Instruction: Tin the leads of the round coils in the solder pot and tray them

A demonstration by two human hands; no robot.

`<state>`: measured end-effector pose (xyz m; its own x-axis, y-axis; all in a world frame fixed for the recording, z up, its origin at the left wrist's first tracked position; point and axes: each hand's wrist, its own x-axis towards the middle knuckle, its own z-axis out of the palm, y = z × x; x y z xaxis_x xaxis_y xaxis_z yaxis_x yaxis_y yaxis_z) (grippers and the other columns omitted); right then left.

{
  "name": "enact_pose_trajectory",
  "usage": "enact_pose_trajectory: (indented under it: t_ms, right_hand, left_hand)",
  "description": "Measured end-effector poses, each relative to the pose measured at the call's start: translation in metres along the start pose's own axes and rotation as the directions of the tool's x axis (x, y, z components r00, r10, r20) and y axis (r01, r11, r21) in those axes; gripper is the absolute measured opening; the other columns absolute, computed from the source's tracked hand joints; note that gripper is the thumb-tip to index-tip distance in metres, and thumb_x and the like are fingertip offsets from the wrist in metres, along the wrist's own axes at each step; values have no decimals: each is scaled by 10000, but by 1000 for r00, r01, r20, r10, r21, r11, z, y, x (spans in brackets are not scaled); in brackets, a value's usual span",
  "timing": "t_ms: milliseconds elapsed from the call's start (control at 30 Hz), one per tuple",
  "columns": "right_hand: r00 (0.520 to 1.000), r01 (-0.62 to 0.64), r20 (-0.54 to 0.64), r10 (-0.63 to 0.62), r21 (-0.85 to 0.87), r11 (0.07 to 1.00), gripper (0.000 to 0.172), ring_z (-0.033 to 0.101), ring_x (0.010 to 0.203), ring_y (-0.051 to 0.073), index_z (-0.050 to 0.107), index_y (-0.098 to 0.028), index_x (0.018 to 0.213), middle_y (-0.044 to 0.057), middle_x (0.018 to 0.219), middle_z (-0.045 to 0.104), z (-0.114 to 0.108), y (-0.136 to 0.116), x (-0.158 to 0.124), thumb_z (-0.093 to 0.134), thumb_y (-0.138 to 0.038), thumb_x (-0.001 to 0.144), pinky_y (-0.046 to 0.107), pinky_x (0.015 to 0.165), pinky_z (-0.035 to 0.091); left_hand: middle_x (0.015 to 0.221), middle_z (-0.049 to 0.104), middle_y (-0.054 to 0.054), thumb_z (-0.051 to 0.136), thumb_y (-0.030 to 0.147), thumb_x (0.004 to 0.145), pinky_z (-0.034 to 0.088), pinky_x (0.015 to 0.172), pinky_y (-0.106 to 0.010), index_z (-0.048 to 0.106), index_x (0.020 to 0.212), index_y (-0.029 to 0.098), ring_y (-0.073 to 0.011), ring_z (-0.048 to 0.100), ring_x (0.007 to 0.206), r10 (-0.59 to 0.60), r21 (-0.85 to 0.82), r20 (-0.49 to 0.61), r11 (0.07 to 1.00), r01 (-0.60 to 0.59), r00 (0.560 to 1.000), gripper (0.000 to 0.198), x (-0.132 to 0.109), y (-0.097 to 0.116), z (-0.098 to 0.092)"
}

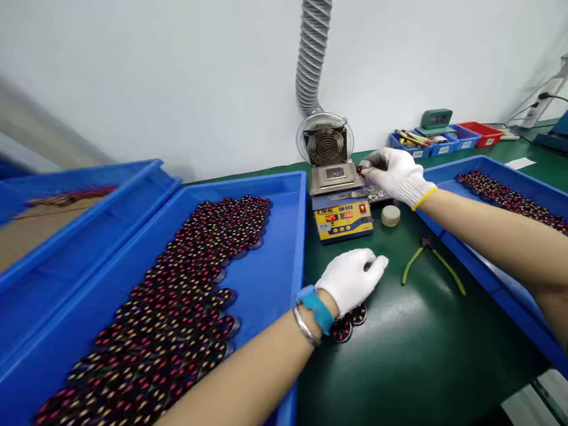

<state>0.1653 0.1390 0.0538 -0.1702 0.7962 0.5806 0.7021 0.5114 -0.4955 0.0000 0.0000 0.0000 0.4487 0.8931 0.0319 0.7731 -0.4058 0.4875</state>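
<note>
My right hand (394,174), in a white knit glove, pinches a small round dark part (361,169) at the right side of the solder pot (335,182). The pot's yellow front panel (342,219) shows lit red digits. Nearer to me, my left hand (350,279), also gloved, is closed just above the green bench, thumb and forefinger curled together. Whether anything is between those fingers is hidden. Under and beside its wrist lie a few round dark parts (341,330) with red and pale spots. A blue band and a metal bracelet circle the left wrist.
A blue tray (284,236) on the left holds many similar parts; another blue tray (481,165) stands right. Green-handled cutters (426,244) and a round pale tin (390,216) lie on the bench. A fume hose (313,56) hangs behind the pot. Small bins (481,135) line the wall.
</note>
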Motion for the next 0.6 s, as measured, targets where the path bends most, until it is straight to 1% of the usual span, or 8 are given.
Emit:
enact_pose_trajectory:
  t_ms: [133,233,300,400,500,600]
  right_hand:
    - [999,25,39,-16,-225,974,257,610,870,244,699,-196,949,34,886,661,19,-7,50,586,-377,805,377,816,496]
    - [994,39,108,0,-358,933,273,600,912,285,694,-213,989,61,945,653,36,-11,73,586,-377,799,428,821,494]
    - [990,42,140,17,-411,911,303,589,945,297,682,-203,1026,84,999,640,46,-13,80,568,-383,812,446,835,488]
    - [982,52,187,39,-460,886,330,574,979,300,663,-188,1065,101,1060,617,56,-17,82,563,-376,812,461,864,476]
    - [971,66,233,57,-487,871,318,574,973,302,656,-201,1057,94,1059,608,60,-20,81,583,-364,795,474,861,478]
    - [966,73,251,64,-501,862,304,574,965,302,654,-208,1049,95,1048,604,61,-22,80,570,-380,812,483,858,478]
  left_hand:
    - [662,586,-5,370,504,900,287,552,-291,479,628,200,-167,533,635,19,7,28,1000,-19,999,421,-6,2,0]
    - [670,601,-15,363,507,893,285,530,-289,498,628,202,-174,551,636,5,7,43,1000,-6,999,426,-8,4,-1]
    - [683,615,-19,359,503,891,293,523,-289,521,637,206,-182,567,645,0,12,49,1000,-1,999,423,-8,4,-1]
    - [719,642,-22,356,491,891,316,524,-291,564,668,214,-196,591,676,-4,26,58,1000,2,998,412,-8,5,-1]
    - [743,657,-26,358,480,890,343,535,-290,591,699,217,-203,606,703,-6,32,72,999,4,997,399,-9,7,-1]
    - [745,661,-27,366,477,884,364,546,-288,594,700,215,-206,611,705,-9,24,74,1000,7,997,393,-9,7,-1]
